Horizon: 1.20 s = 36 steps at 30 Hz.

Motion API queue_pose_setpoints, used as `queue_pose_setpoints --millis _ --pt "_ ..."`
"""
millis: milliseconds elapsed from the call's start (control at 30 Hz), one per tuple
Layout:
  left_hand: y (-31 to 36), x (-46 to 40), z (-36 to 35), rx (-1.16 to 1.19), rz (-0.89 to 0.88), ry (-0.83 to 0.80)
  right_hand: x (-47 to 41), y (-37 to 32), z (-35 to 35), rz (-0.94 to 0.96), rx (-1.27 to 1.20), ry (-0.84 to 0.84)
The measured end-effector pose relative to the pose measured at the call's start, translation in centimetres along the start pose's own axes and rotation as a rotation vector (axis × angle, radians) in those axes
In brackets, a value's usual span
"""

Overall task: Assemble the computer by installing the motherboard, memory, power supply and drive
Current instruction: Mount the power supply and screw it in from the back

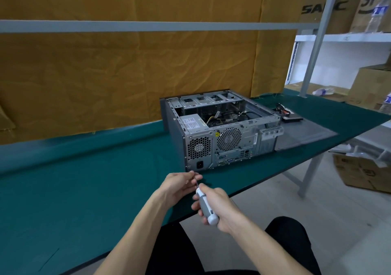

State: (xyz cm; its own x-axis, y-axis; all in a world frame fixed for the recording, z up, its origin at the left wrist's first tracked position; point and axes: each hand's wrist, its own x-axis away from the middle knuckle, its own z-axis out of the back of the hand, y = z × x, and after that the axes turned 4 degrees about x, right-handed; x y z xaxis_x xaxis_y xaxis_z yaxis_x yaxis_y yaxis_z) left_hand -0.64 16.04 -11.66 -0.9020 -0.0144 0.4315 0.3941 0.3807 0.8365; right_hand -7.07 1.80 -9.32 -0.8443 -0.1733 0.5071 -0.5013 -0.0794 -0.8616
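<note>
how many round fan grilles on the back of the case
2: a smaller grille on the power supply at the lower left of the computer case rear, and a larger grille right of it. None hidden that I can tell.

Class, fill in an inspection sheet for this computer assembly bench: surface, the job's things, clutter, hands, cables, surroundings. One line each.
Surface: green mat covers the bench; the grey side panel lies flat right of the case.
Job's things: open computer case lies on its side, rear towards the person, with the power supply inside; a drive lies behind the panel.
Clutter: nothing seen on the mat.
Hands: right hand grips the screwdriver handle; left hand pinches near its tip.
Cables: bundle inside the case; loose wires on the drive.
Surroundings: brown backdrop, shelving with cardboard boxes and a plastic bottle.
</note>
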Motion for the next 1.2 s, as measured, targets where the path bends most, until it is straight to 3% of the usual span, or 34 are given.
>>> queue_pose_setpoints --millis 133,333,567,767,833,933,1000,1133,1167,1200 --pt "-0.4 -0.2 -0.8 -0.059 -0.09 0.121 -0.2 0.7 0.2 0.056 0.019 0.061" --pt "0.1 0.3 -0.3 -0.047 0.031 -0.015 -0.4 0.3 0.9 -0.073 -0.065 -0.009" --pt "0.2 0.5 -1.0 -0.11 0.021 0.04 -0.7 0.5 0.8 0.096 0.06 0.162" --pt "0.2 0.9 -1.4 0.046 0.001 0.011 0.1 -0.1 0.2 -0.083 -0.168 -0.02" --pt "0.4 1.1 -1.5 0.115 0.034 -0.014 0.2 0.2 0.3 -0.059 -0.095 0.014" --pt "-0.1 1.2 -2.0 0.107 0.001 0.051 -0.2 1.2 0.2 0.138 0.345 0.159" --pt "-0.7 1.2 -2.4 0.126 -0.028 0.079 -0.4 1.6 0.1 0.192 0.433 0.207" --pt "-0.9 1.4 -2.1 0.164 0.074 -0.059 0.1 0.9 0.2 -0.063 -0.211 -0.085" --pt "-0.8 1.4 -2.0 0.167 0.082 -0.07 0.2 0.8 0.3 -0.062 -0.214 -0.105" --pt "-0.8 1.4 -2.0 0.201 0.071 -0.063 0.4 0.7 0.3 -0.017 -0.063 -0.071"
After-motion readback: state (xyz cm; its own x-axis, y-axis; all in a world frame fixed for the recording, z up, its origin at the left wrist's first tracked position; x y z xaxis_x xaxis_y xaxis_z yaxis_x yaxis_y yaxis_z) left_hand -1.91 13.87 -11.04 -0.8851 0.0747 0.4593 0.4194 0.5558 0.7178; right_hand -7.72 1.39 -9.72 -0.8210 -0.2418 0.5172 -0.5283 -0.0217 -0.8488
